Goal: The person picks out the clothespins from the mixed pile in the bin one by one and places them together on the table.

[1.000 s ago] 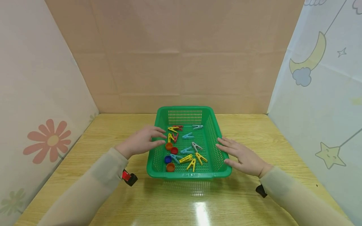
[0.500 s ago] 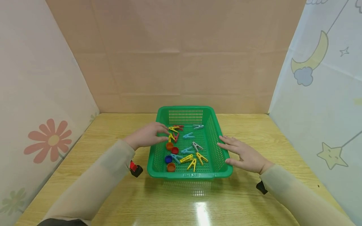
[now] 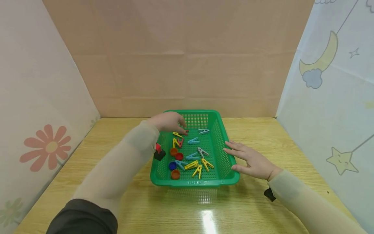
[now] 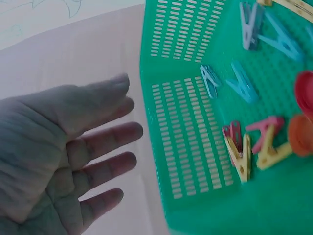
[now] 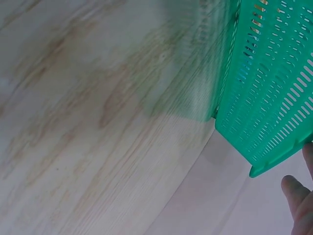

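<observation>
A green basket point(image 3: 195, 182) stands on the wooden table with clothespins and small bottle caps in it. My left hand point(image 3: 169, 122) reaches over its far left corner, fingertips right by a red clothespin point(image 3: 186, 132) that they partly hide. In the left wrist view, the left hand point(image 4: 73, 152) has loosely extended fingers, apart from that red clothespin point(image 4: 235, 134) and the yellow clothespin point(image 4: 239, 156) crossing it. My right hand point(image 3: 251, 159) rests its spread fingers at the basket's right rim. Only its fingertips show in the right wrist view.
Inside the basket lie a red cap point(image 3: 179, 156), a blue cap point(image 3: 172, 165), orange caps point(image 3: 175, 174) and several yellow, light blue and grey clothespins. A brown wall point(image 3: 187, 65) rises behind the table, with patterned walls at both sides.
My left hand has moved from over the basket's left rim forward and right to the red clothespin at the far end. The right hand has stayed at the right rim.
</observation>
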